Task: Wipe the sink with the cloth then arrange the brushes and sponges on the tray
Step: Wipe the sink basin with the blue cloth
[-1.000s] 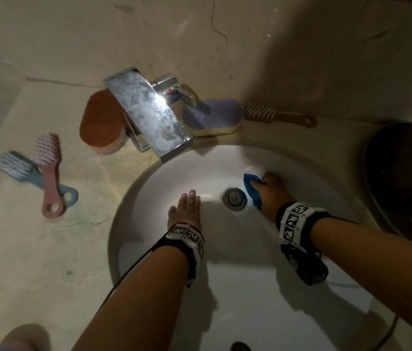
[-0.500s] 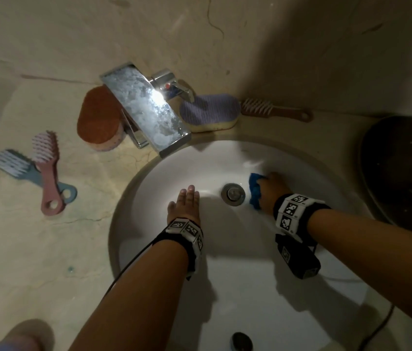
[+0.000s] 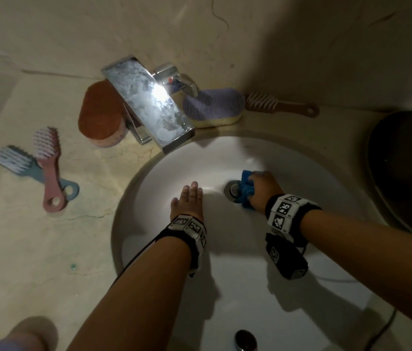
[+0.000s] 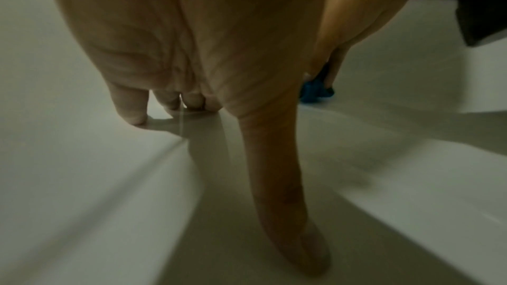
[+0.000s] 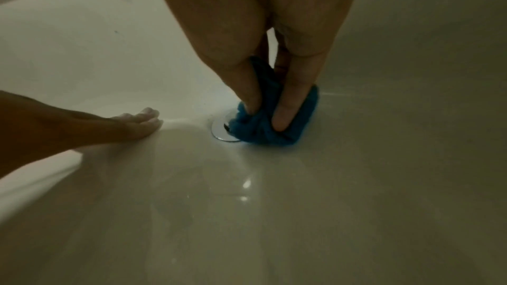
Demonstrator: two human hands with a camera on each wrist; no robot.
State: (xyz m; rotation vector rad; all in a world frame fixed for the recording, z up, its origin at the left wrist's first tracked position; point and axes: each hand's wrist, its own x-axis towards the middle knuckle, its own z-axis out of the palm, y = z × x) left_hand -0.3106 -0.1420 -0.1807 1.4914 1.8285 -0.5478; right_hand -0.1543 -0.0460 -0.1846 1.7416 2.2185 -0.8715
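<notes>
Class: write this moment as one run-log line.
stage: wiping sink | right hand: grips cloth at drain | left hand: flat on basin | brushes, sponges: on counter

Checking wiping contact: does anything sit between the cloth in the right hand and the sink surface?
Nothing visible does. The right hand presses the blue cloth straight onto the sink, overlapping the drain's edge.

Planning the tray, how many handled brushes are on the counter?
3: pink brush crossing blue brush left of the sink; brown brush behind it. More may lie outside view.
</notes>
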